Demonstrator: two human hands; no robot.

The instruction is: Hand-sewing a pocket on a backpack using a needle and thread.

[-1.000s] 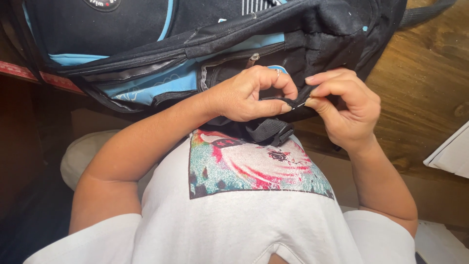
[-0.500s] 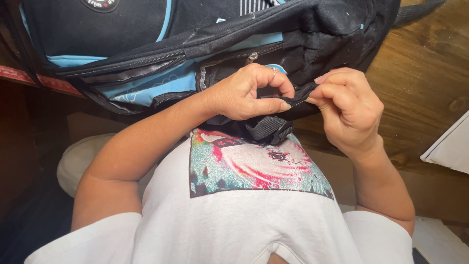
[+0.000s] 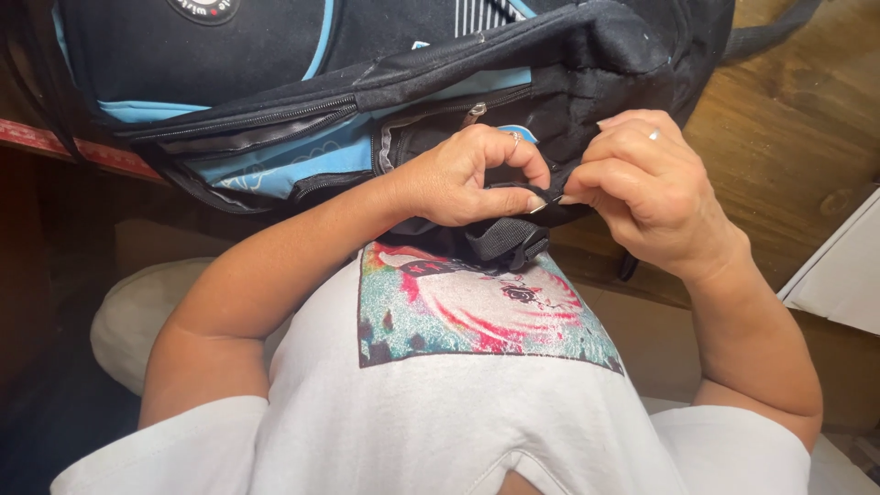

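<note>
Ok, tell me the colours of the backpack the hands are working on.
The backpack is black with light blue panels and trim, clearest in the head view.

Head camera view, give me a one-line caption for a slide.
Both hands, left hand and right hand, pinch a needle at a black strap of a black-and-blue backpack.

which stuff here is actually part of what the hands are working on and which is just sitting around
In use:
- black and blue backpack, its edge pinched by both hands
- left hand gripping the fabric
- right hand pinching a thin needle
- black strap below the hands

Just lying about:
- wooden table
- white box at the right edge
</note>
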